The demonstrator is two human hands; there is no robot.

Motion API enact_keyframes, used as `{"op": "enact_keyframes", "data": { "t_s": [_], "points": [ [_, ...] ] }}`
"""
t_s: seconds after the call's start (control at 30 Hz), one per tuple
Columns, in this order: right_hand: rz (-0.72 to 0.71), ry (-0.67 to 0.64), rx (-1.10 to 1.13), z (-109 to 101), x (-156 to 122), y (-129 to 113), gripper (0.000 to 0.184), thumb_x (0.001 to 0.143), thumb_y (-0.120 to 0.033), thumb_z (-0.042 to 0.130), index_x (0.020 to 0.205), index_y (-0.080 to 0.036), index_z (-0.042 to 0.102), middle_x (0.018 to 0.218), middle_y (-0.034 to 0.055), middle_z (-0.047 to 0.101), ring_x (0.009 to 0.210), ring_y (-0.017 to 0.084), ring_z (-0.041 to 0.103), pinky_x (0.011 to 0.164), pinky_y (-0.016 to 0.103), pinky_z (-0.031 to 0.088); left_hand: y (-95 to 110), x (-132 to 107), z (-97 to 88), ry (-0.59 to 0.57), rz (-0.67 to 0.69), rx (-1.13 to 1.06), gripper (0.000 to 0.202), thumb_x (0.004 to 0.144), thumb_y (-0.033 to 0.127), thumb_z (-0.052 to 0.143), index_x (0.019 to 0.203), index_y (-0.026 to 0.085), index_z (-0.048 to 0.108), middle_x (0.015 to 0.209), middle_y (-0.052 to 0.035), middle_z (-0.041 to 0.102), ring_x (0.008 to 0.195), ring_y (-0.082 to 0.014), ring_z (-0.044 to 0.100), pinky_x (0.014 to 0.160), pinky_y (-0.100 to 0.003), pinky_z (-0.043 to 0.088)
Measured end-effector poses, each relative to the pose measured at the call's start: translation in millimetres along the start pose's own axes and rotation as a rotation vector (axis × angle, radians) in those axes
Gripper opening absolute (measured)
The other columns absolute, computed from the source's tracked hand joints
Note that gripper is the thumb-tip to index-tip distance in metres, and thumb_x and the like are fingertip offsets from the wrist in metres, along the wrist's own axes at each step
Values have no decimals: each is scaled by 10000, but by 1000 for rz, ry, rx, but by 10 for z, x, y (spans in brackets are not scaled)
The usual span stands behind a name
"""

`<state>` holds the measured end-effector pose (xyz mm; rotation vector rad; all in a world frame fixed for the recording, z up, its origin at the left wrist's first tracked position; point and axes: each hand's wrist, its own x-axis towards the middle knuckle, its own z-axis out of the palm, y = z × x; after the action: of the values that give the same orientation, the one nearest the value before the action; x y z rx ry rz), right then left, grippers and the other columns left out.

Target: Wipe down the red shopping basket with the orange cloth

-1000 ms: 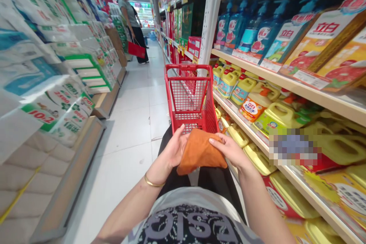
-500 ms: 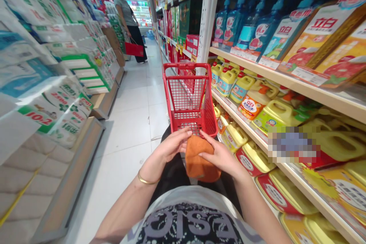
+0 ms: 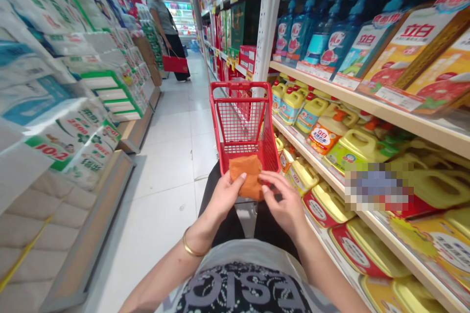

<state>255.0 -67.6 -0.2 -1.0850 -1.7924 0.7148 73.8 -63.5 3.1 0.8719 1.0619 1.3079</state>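
Note:
A folded orange cloth (image 3: 249,164) is held in front of my body, over the near end of a red shopping basket cart (image 3: 270,149). My left hand (image 3: 226,194) grips the cloth from its left side, thumb pressed flat on top and the other fingers hidden beneath. At the right edge, my right hand (image 3: 284,200) has its thumb and fingertips on the cloth, with the fingers bent. A gold bangle (image 3: 193,247) circles my left wrist. Behind the cloth, the cart's mesh wall and part of its floor show.
Shelves on the right carry yellow detergent jugs (image 3: 312,112) and blue pump bottles (image 3: 299,29). Stacked tissue packs (image 3: 84,142) line the left side on a low wooden platform (image 3: 99,225). Farther down the tiled aisle (image 3: 165,156), a person (image 3: 163,19) stands with a red bag (image 3: 175,64).
The cloth has moved up and left and is now folded smaller. My left hand has come onto it with the thumb on top; my right hand has shifted to its right edge.

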Motion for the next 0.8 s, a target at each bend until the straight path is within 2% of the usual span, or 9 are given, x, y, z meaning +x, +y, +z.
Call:
{"op": "enact_keyframes", "data": {
  "t_s": [0.07, 0.13, 0.23, 0.3, 0.4, 0.5, 0.63, 0.7, 0.8],
  "points": [
    [6, 176, 48, -26, -29, 55, 563, 969, -444, 713, 1506, -312, 605, 1633, 124, 509, 1480, 337, 530, 1139, 513, 564, 10, -35, 20, -62, 0, 5, 600, 817, 570, 864, 1232, 165, 711, 1240, -126, 798, 1137, -307, 759, 1021, -413, 589],
    [67, 147, 179, -17, -39, 137, 893, 924, -506, 773, 1684, -310, 346, 1702, 154, 413, 1522, 350, 488, 1189, 546, 518, 13, -87, 50, -188, -13, 12, 580, 830, 552, 862, 1233, 161, 718, 1243, -133, 795, 1134, -314, 760, 1003, -408, 597],
    [202, 34, 388, 32, 13, 274, 993, 966, -536, 719, 1740, -325, 133, 1490, 160, 625, 1316, 304, 675, 1124, 528, 567, -28, -100, 100, -246, -15, 5, 579, 845, 504, 860, 1282, 169, 683, 1237, -139, 785, 1102, -292, 764, 966, -381, 602],
    [194, 81, 365, 39, 114, 382, 964, 978, -525, 705, 1737, -319, 146, 1382, 143, 683, 1232, 291, 713, 1107, 525, 573, -83, -22, 119, -194, 31, 43, 690, 852, 447, 853, 1435, 200, 578, 1293, -144, 752, 1050, -263, 768, 930, -377, 608],
    [71, 143, 63, 1, 315, 589, 827, 993, -484, 682, 1703, -291, 307, 1505, 163, 617, 1349, 318, 638, 1183, 563, 503, -181, 186, 120, -98, 181, 289, 902, 872, 344, 801, 1649, 293, 346, 1514, -163, 604, 1025, -242, 750, 931, -413, 600],
    [9, 126, -330, -17, 431, 804, 583, 1029, -398, 587, 1592, -257, 525, 1609, 177, 541, 1519, 383, 476, 1259, 674, 363, -290, 372, 94, -21, 356, 672, 778, 883, 269, 752, 1608, 290, 472, 1557, -160, 566, 1280, -328, 645, 1162, -524, 448],
    [-22, 224, -545, 36, 374, 892, 507, 1046, -360, 529, 1527, -214, 597, 1761, 176, 328, 1662, 433, 190, 1263, 782, 255, -446, 456, 30, 1, 362, 833, 509, 935, 340, 714, 1433, 243, 672, 1228, -161, 745, 1326, -396, 593, 1267, -604, 227],
    [-141, 181, -513, 83, 351, 836, 516, 1077, -326, 469, 1579, -234, 551, 1781, 131, 305, 1681, 352, 178, 1310, 692, 271, -505, 455, -7, 4, 355, 809, 574, 923, 374, 734, 1470, 227, 646, 1184, -160, 758, 1293, -397, 611, 1265, -593, 227],
    [-266, -51, -476, 188, 421, 769, 556, 1106, -365, 456, 1651, -255, 466, 1746, 97, 399, 1655, 282, 291, 1335, 583, 307, -540, 444, -76, -4, 371, 807, 761, 889, 318, 732, 1605, 208, 497, 1297, -165, 739, 1318, -392, 604, 1258, -590, 268]
  ]
}}
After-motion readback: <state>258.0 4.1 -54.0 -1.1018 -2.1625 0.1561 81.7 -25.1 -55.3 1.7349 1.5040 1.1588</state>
